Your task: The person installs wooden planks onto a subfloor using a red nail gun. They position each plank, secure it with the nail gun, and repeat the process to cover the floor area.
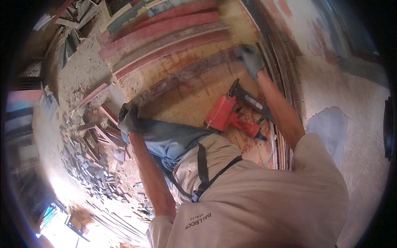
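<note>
A long dark wooden strip [186,72] stretches across the plywood board [178,108] between my two gloved hands. My left hand [128,118], in a grey glove, is closed at the strip's near left end, beside my jeans. At its far right end my right hand [250,60], also gloved, has its fingers closed round the strip, though the fingertips are partly hidden. Below the right hand, near my forearm, a red and black nail gun [222,112] lies on the board with a thin hose running from it.
Several red-painted wooden strips [165,31] lie side by side on the far part of the board. More boards stand stacked along the wall [335,91] at the right. Wood offcuts [97,169] litter the floor at the left.
</note>
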### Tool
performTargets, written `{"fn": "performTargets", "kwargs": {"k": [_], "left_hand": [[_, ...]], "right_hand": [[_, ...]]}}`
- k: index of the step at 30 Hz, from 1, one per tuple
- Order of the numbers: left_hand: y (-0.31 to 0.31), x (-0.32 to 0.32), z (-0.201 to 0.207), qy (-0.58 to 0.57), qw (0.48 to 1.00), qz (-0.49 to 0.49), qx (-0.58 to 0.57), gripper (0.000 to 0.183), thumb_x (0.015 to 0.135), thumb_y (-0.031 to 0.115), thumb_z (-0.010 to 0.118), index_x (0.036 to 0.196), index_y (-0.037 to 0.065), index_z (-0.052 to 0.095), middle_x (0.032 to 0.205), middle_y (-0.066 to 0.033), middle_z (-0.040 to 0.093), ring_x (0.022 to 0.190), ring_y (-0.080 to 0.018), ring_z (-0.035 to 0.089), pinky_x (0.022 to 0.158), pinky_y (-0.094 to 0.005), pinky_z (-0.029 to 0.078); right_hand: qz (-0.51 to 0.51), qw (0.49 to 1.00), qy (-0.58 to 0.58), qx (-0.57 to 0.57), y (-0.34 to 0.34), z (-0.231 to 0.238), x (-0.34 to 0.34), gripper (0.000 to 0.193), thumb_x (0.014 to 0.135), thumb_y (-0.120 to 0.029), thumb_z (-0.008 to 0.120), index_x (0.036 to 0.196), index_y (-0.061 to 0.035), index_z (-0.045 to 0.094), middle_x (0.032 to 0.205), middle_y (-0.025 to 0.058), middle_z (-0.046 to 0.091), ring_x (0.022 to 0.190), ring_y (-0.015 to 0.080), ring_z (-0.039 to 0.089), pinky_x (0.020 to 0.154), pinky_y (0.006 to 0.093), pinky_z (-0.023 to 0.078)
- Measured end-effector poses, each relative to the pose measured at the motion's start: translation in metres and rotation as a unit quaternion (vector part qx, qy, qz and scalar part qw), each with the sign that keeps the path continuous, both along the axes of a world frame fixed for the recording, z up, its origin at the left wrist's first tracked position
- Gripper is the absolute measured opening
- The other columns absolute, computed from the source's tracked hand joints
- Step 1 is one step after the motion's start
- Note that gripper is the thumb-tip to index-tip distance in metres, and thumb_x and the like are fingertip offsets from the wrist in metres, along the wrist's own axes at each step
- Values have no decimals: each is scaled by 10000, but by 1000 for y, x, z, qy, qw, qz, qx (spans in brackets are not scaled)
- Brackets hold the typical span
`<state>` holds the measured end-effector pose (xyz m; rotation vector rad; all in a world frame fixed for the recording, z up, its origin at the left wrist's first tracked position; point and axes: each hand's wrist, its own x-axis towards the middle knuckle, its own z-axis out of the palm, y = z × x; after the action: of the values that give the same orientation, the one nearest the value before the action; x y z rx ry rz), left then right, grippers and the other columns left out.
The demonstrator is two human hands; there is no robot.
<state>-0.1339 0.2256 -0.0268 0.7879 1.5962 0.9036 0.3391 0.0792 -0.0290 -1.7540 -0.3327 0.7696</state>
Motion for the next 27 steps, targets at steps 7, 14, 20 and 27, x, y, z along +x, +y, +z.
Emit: {"fn": "performTargets", "kwargs": {"k": [7,14,20,27], "left_hand": [[-11,-1,19,11,1000,2,-13,375,772,-55,716,1143,-36,662,1017,-86,685,887,-177,632,796,-281,521],[-14,-12,10,69,998,-3,-10,535,782,-24,734,1289,-45,565,1112,-110,669,919,-194,637,796,-291,535],[-3,-40,-18,375,901,-217,12,335,848,341,618,1034,77,710,957,-93,728,860,-204,681,767,-362,519],[-10,-77,-53,293,927,-224,61,306,868,350,552,914,90,706,926,-108,719,840,-240,689,718,-375,524]], "right_hand": [[6,999,15,-29,-12,15,0,166,907,-107,648,1035,-2,666,923,63,684,785,155,657,673,312,574],[-3,998,55,-13,-33,20,-21,141,892,-32,623,1017,3,678,888,87,699,745,145,665,605,296,561],[-8,997,45,-58,-37,15,-22,189,885,-62,652,1064,-2,655,883,54,677,766,131,637,641,272,516],[-23,997,77,-16,-38,12,-25,211,886,-39,661,1094,-3,656,898,46,686,748,112,622,634,256,502]]}}
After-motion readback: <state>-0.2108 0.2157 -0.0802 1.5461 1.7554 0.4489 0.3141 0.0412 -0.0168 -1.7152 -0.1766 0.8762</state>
